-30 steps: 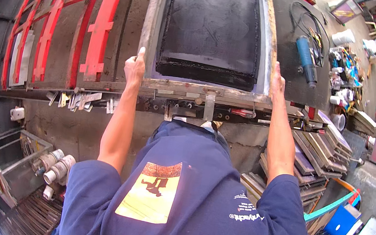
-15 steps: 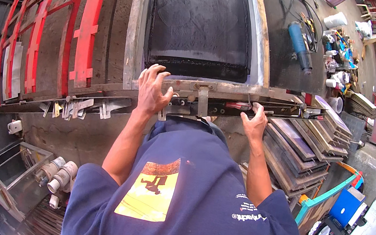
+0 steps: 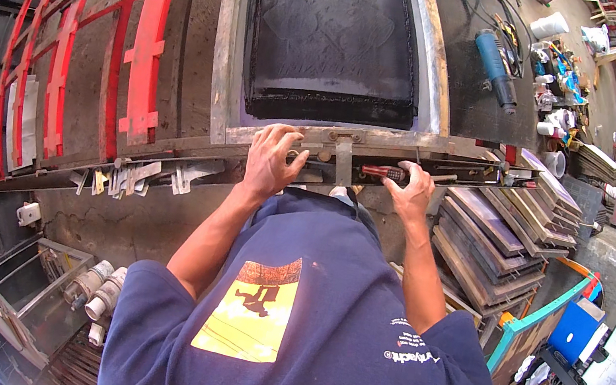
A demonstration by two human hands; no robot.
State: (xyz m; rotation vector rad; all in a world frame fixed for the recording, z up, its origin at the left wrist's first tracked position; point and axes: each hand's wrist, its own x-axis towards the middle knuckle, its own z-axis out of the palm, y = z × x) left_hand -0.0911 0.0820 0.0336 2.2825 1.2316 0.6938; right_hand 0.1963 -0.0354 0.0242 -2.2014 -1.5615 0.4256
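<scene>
A wooden screen-printing frame (image 3: pixel 440 68) lies before me, black ink (image 3: pixel 333 35) spread over its mesh. My left hand (image 3: pixel 271 158) is at its near bar, fingers bent over the wood and thumb apart below. Just right of it, a metal hinge clip (image 3: pixel 343 164) hangs from the bar. My right hand (image 3: pixel 411 191) is by the frame's near right corner, fingers curved, with a gap between thumb and forefinger. Close to that thumb, a small red-and-black tool (image 3: pixel 382 171) lies in the dark trough (image 3: pixel 456 172) along the bench edge.
Red racks (image 3: pixel 152 31) stand at the left, with metal clamps (image 3: pixel 129 176) along the near rail. A blue heat gun (image 3: pixel 495 69) with a coiled cable lies right of the frame. Spare screens (image 3: pixel 491 258) are stacked at the right. White tubs (image 3: pixel 103 293) sit low at the left.
My left hand has shifted right along the near bar, and its fingers have come closer together over the wood. The red-and-black tool sits slightly further left, more in the open.
</scene>
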